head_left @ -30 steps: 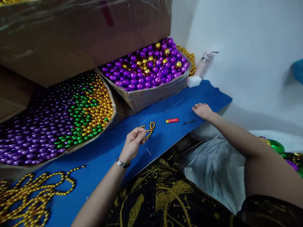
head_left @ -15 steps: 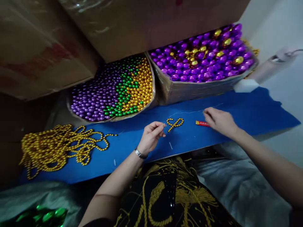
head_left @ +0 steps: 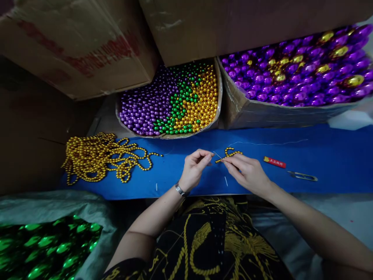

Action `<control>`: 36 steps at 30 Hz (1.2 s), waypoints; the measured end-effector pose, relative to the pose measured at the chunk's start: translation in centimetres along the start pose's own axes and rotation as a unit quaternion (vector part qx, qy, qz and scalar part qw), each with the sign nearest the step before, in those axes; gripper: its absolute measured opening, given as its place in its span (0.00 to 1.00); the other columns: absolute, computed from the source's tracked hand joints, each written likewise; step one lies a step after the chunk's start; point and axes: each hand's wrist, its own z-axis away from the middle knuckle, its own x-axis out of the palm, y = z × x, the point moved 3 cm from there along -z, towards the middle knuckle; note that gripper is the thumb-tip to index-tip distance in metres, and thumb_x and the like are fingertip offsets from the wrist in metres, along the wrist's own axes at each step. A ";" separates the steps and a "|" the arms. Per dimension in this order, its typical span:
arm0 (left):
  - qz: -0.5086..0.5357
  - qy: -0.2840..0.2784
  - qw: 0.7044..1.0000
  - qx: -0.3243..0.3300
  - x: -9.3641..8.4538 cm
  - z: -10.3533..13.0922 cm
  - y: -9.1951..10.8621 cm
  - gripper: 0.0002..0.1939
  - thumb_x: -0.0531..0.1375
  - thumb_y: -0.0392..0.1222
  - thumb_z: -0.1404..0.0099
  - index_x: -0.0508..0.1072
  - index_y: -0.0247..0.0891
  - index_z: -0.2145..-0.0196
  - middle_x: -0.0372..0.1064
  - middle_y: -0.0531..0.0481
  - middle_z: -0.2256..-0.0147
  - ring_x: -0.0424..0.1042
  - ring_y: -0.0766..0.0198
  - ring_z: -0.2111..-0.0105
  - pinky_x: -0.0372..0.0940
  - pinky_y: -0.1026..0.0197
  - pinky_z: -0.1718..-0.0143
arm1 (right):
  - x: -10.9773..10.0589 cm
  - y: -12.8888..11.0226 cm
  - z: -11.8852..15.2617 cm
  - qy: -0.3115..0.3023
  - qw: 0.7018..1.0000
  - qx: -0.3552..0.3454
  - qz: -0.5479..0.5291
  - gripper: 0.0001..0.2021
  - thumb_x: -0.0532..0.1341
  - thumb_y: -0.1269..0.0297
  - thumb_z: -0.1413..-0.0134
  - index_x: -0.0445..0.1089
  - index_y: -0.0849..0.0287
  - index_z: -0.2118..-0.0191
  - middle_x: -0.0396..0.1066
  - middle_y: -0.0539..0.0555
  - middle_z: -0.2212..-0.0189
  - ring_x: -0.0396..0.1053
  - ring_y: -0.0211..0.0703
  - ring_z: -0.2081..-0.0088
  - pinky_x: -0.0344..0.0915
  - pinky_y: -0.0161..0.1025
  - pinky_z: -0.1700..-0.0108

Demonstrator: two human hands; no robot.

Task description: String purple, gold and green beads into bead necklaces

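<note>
My left hand (head_left: 197,167) is closed in a pinch over the blue cloth (head_left: 186,186), on something too small to name. Close to its right, my right hand (head_left: 247,171) pinches a thin, pale needle-like piece (head_left: 218,155) that points toward the left fingertips. Behind the right fingers lies a short string of gold beads (head_left: 229,150), partly covered. A fine thread (head_left: 271,144) runs across the cloth beyond it. A large heap of gold bead strings (head_left: 96,157) rests on the cloth at the left.
A red lighter (head_left: 274,162) and small metal snips (head_left: 302,176) lie right of my right hand. Behind stand a box of purple, green and gold beads (head_left: 175,105) and a box of large purple beads (head_left: 300,77). A sack of green beads (head_left: 46,249) is at lower left.
My right hand has moved left from beside the lighter to my left hand, and now holds the thin piece. The snips have come into sight. The view has shifted.
</note>
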 end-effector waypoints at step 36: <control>0.054 -0.024 0.996 -0.068 0.7 -0.7 -0.3 0.16 0.70 0.48 0.47 0.75 0.33 0.70 0.69 0.53 0.75 0.67 0.73 0.78 0.65 0.67 0.73 | 0.8 -0.4 -0.1 -0.033 0.999 0.013 -0.017 0.12 0.54 0.64 0.34 0.74 0.59 0.58 0.75 0.55 0.66 0.74 0.38 0.67 0.69 0.35 0.64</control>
